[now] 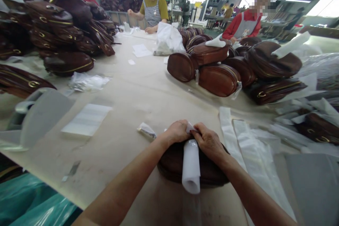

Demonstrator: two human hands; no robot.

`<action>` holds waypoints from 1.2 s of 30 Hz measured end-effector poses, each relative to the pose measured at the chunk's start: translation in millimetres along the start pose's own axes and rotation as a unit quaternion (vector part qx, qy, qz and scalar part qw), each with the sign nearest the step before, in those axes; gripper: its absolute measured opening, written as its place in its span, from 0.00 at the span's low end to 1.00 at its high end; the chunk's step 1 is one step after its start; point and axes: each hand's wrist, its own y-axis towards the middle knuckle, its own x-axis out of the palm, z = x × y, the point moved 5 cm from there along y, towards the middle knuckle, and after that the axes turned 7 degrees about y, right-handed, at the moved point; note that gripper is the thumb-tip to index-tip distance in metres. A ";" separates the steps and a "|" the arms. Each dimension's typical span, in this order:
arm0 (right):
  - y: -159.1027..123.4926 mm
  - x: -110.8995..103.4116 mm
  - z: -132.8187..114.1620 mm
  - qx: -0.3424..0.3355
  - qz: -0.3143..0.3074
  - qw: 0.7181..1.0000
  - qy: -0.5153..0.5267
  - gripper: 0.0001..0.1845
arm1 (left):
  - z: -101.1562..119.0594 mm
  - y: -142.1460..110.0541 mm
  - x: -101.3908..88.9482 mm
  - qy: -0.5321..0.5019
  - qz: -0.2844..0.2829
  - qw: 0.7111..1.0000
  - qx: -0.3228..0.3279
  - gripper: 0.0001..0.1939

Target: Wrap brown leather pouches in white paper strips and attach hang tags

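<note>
A dark brown leather bag (169,164) lies on the table right in front of me. Across its top rests a rolled white foam sheet (191,166), its open end toward me. At the bag's far side, my left hand (178,130) and my right hand (208,141) meet with fingers closed on a small piece of white wrapping (190,127) between them. The bag's far edge is partly hidden behind my hands. Just left of my left hand is a small clear packet (147,130) with something dark inside.
Brown bags are piled at the back left (69,64) and right (218,79). White strips (249,141) lie at right, a white sheet (87,119) and a tape dispenser (39,116) at left. Two co-workers (156,10) (243,24) stand across the table; another person is partly visible behind the left pile.
</note>
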 end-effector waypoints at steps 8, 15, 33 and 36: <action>-0.2 -2.2 1.0 0.004 0.012 0.999 0.044 0.06 | 28.3 -73.0 -29.0 -0.040 0.109 0.983 0.140 0.12; -0.6 -2.5 1.4 0.004 0.029 0.997 0.076 0.05 | 47.3 -112.1 -16.5 -0.078 0.135 0.957 0.243 0.12; 1.9 -13.2 -7.1 -0.050 0.037 0.923 0.379 0.21 | 54.0 -106.8 -1.9 0.059 0.152 0.947 0.275 0.11; -10.8 -14.1 -8.2 -0.045 0.043 0.928 0.368 0.30 | 55.2 -106.9 -2.1 0.055 0.152 0.945 0.283 0.11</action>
